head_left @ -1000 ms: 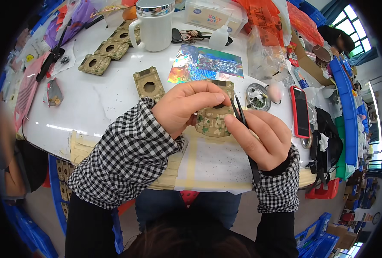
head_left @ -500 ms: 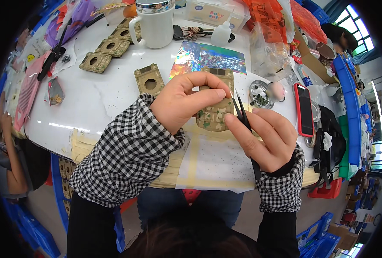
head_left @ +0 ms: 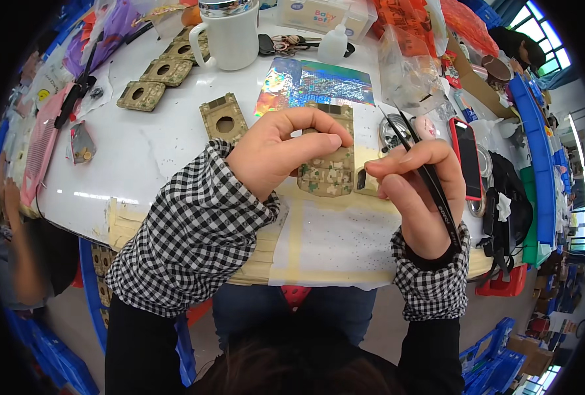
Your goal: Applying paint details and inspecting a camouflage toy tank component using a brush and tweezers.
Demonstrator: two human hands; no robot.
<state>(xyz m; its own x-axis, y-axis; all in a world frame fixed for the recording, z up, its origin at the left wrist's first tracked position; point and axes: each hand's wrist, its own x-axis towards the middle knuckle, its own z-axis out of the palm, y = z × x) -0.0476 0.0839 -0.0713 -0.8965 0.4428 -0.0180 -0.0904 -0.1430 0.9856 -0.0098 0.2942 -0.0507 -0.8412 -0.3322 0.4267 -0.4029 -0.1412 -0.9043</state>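
Observation:
My left hand (head_left: 286,155) pinches a camouflage-patterned fabric piece (head_left: 329,168) between thumb and fingers, holding it upright over a white sheet taped to the table edge (head_left: 335,240). My right hand (head_left: 414,197) grips black tweezers (head_left: 431,181) whose tips point up and away from the piece, just to its right. Both sleeves are black-and-white checked.
On the white table (head_left: 147,158) lie more camouflage pieces with round holes (head_left: 223,118), a white mug (head_left: 230,36), a shiny holographic sheet (head_left: 319,82), a small white bottle (head_left: 335,46), a red phone (head_left: 467,158), a pink comb (head_left: 39,155) and plastic bags (head_left: 408,62). Another person sits at left (head_left: 16,250).
My right hand with the tweezers has drawn back to the right, off the fabric piece. My left hand keeps its hold on the piece.

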